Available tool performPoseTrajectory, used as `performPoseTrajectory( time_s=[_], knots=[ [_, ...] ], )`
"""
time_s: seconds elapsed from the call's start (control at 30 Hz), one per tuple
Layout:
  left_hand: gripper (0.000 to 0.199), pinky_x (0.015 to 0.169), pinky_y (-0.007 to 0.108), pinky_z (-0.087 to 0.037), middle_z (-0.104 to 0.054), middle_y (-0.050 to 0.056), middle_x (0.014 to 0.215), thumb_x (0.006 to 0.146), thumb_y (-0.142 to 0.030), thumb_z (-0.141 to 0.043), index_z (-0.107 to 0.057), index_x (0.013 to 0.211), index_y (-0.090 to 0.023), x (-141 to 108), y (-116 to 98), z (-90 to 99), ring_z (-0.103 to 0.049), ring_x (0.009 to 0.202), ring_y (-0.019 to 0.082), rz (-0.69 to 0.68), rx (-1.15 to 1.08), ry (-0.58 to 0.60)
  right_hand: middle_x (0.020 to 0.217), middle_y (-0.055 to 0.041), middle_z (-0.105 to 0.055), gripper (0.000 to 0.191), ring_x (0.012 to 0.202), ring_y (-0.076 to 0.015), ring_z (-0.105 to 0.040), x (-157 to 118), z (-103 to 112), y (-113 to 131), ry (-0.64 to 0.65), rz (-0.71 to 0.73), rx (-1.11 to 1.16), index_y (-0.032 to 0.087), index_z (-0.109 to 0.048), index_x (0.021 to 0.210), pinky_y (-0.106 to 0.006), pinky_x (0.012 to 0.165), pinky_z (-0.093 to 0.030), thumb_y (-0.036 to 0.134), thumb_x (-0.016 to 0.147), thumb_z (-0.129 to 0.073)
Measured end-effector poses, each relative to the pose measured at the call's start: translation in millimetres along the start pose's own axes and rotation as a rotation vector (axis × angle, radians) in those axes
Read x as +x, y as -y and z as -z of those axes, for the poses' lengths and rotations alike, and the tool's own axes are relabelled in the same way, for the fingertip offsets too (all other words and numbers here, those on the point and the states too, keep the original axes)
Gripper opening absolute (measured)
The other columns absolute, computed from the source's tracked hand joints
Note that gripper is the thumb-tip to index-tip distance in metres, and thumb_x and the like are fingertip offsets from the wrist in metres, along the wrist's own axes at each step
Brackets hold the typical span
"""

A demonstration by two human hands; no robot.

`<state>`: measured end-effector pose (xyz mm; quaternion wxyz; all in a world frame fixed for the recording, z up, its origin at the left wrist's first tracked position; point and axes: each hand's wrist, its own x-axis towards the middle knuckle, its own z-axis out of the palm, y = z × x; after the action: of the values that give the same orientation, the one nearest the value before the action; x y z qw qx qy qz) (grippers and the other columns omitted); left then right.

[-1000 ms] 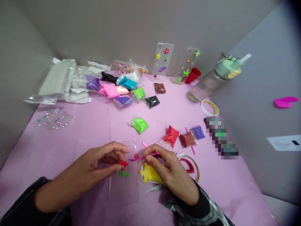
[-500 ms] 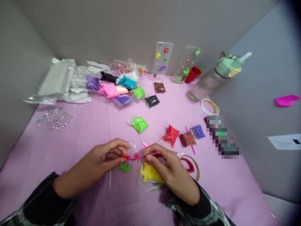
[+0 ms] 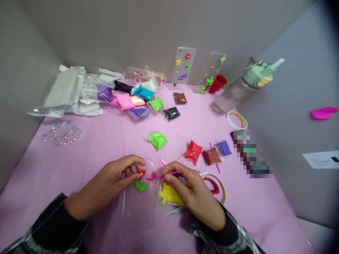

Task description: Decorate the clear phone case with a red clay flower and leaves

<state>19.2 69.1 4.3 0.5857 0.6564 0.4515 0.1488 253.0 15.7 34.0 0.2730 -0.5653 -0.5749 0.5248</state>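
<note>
A clear phone case (image 3: pixel 139 211) lies on the pink cloth, bearing a red clay flower (image 3: pixel 142 173) with a yellow centre above green leaves (image 3: pixel 141 186). My left hand (image 3: pixel 122 176) has its thumb and forefinger at the flower's left side, closed around part of it. My right hand (image 3: pixel 185 183) pinches a thin pink tool (image 3: pixel 164 175), whose flat tip points left, just below and right of the flower. Near that tip is a small red clay piece (image 3: pixel 153 174). An open yellow clay packet (image 3: pixel 169 194) lies partly under my right hand.
Clay packets, red (image 3: pixel 193 152), brown (image 3: pixel 212 156) and green (image 3: pixel 157 140), lie ahead. A bottle (image 3: pixel 235 88), tape roll (image 3: pixel 237 120) and decorated cases (image 3: pixel 183 67) stand or lie farther back. Gem stickers (image 3: pixel 63 134) are at left.
My left fingers have shifted slightly, showing more of the red flower and its stem. The pink tool's tip now shows apart from the flower. My right hand has barely moved.
</note>
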Motion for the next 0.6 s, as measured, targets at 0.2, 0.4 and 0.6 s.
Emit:
performPoseTrajectory(
  time_s=[0.2, 0.4, 0.6],
  knots=[
    [0.022, 0.075, 0.031, -0.051, -0.07, 0.004, 0.098, 0.092, -0.036, -0.056, -0.066, 0.105, -0.021, 1, -5, 0.3, -0.065, 0.086, 0.02, -0.028, 0.043, -0.006, 0.084, 0.0, -0.066, 0.014, 0.075, -0.0146, -0.057, 0, -1, 0, 0.008, -0.01, -0.003, 0.02, -0.064, 0.093, -0.025, 0.064, -0.041, 0.028, 0.099, -0.053],
    [0.02, 0.077, 0.031, -0.054, -0.073, 0.004, 0.1, 0.088, -0.034, -0.061, -0.068, 0.103, -0.022, -4, -8, 5.9, -0.068, 0.092, 0.021, -0.014, -0.061, 0.002, 0.084, -0.0006, -0.065, 0.015, 0.074, -0.0142, -0.056, -1, -1, 0, 0.016, -0.011, 0.027, 0.02, -0.064, 0.093, -0.024, 0.064, -0.041, 0.029, 0.099, -0.053],
    [0.016, 0.082, 0.031, -0.055, -0.074, 0.002, 0.099, 0.087, -0.031, -0.064, -0.068, 0.101, -0.025, -5, -10, 10.3, -0.069, 0.094, 0.021, -0.05, -0.071, -0.013, 0.081, 0.0001, -0.065, 0.016, 0.07, -0.0128, -0.055, 1, -2, -2, 0.016, -0.029, 0.058, 0.019, -0.064, 0.092, -0.023, 0.061, -0.04, 0.031, 0.098, -0.054]
  ],
)
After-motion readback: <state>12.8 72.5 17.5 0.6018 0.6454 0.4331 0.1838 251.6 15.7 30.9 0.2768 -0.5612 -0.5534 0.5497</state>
